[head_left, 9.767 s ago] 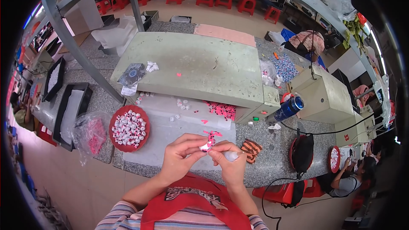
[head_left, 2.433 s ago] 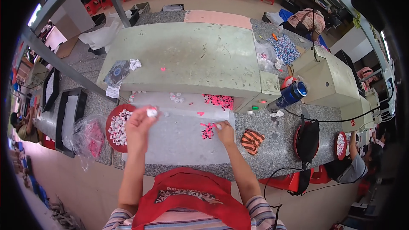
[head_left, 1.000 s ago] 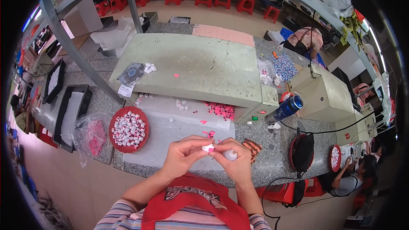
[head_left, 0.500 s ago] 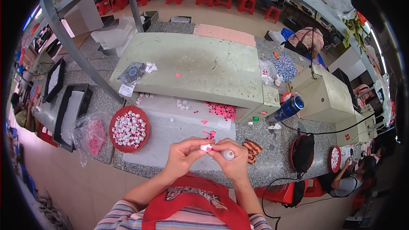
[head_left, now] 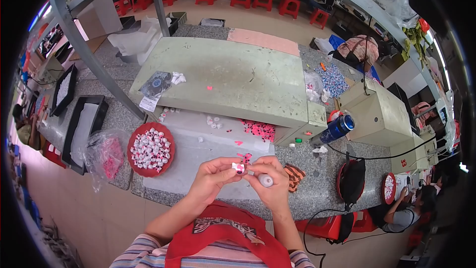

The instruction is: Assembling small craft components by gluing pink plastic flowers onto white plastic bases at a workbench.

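Observation:
In front of my chest my left hand [head_left: 210,176] pinches a small white piece [head_left: 238,167] with pink and dark patches. My right hand [head_left: 272,191] meets it from the other side, its fingertips at the piece's edge. A small whitish bottle [head_left: 266,180] is tucked in the right hand's grip, its round end showing. Just beyond the fingers lie a few pink and black bits [head_left: 244,157] on white paper [head_left: 186,156]. To the left stands a red scalloped bowl [head_left: 130,161], full of similar white pieces with pink marks.
A long pale-green metal box [head_left: 223,77] spans the bench, with pink pieces [head_left: 260,130] under its front edge. A blue bottle [head_left: 339,126] and a striped cloth [head_left: 295,177] are at right. A plastic bag [head_left: 106,159] lies left; a co-worker [head_left: 406,211] sits far right.
The white piece has been turned between my fingers, so more of its pink and dark side shows. Both hands stay in nearly the same place.

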`<state>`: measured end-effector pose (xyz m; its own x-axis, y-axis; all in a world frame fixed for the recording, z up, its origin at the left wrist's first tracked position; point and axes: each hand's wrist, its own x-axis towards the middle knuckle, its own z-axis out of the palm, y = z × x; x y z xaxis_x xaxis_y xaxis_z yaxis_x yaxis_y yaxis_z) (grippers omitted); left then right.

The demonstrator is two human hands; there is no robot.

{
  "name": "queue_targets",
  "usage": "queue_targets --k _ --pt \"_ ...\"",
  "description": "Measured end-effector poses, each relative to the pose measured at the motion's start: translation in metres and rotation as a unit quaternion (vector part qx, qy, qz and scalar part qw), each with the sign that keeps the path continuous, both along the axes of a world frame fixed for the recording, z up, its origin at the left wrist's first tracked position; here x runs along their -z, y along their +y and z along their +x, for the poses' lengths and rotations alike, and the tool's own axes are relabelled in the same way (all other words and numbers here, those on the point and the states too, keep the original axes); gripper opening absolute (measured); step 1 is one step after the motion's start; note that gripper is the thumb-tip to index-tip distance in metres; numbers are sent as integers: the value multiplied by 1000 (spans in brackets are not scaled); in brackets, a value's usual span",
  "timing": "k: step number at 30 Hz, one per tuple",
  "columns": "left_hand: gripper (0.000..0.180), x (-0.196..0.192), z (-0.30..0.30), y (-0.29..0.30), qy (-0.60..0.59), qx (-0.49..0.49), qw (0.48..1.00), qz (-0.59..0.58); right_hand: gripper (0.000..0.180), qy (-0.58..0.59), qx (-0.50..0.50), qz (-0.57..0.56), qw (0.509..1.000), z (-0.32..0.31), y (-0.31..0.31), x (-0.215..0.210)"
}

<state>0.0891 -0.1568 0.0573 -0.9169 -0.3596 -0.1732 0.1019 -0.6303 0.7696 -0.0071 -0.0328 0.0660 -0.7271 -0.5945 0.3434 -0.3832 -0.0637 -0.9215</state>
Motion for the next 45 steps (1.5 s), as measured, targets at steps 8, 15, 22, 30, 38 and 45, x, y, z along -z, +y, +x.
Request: queue_targets --k 8,15,22,30,38,45 --pt "24 -17 10 1 14 15 995 -96 25 -51 -81 -64 993 1 9 3" --pt "18 -9 15 1 66 2 935 -348 22 -208 -152 -126 958 3 10 13" --pt "20 -20 14 -1 47 15 938 -342 21 -258 -160 -103 947 4 8 13" --pt "18 20 21 -4 -2 -26 980 -199 14 -319 -137 -45 937 8 -10 29" --pt "16 43 29 -25 -51 -42 989 -134 14 -376 -132 5 917 14 -35 55" --pt "14 77 42 -46 -149 -79 981 -101 13 -391 -160 106 900 17 -71 100"
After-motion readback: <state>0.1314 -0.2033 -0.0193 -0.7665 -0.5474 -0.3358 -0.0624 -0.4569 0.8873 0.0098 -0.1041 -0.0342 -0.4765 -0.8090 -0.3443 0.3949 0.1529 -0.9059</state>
